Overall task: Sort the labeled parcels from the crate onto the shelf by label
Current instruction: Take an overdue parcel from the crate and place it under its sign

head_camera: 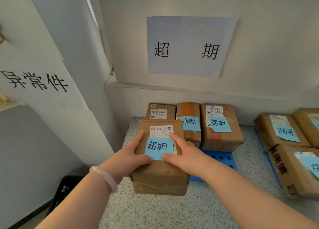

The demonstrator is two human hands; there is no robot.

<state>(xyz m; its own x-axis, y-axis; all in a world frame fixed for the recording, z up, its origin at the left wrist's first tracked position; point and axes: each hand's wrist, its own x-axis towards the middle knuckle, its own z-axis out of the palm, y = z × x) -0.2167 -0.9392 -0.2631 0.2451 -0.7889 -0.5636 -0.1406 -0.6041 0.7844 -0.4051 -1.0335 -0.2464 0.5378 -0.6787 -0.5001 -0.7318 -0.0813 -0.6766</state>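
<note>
I have a brown cardboard box (159, 159) gripped between both my hands, out in front of me over the speckled floor (172, 211). My left hand (128, 157) is clamped on its left edge, thumb lying across the top near the bottom corner of the blue sticky note (158, 148) stuck there; a pale bracelet (104, 178) sits on that wrist. My right hand (183, 153) closes on the right side, forefinger stretched up along the white shipping label (161, 130) and thumb pressing just beside the note's lower right corner. The note carries handwritten characters that look the same as the two printed on the white paper sign (190, 46) on the wall ahead.

Whether the box sits on the floor or is lifted clear of it, I cannot tell.

Behind it, against the wall, stand three more boxes in a row. The left one (160, 111) is just behind mine and shows only a barcode label. The middle one (189, 121) and the right one (221, 127) each wear a blue note with the same writing. They rest on a blue plastic pallet (219, 157) with round holes. Further right, well apart from these, is another cluster of boxes (283, 130) with blue notes bearing different characters.

On my left a white pillar carries a second sign (37, 82), and low down beside it is the corner of a black crate (63, 190)
</note>
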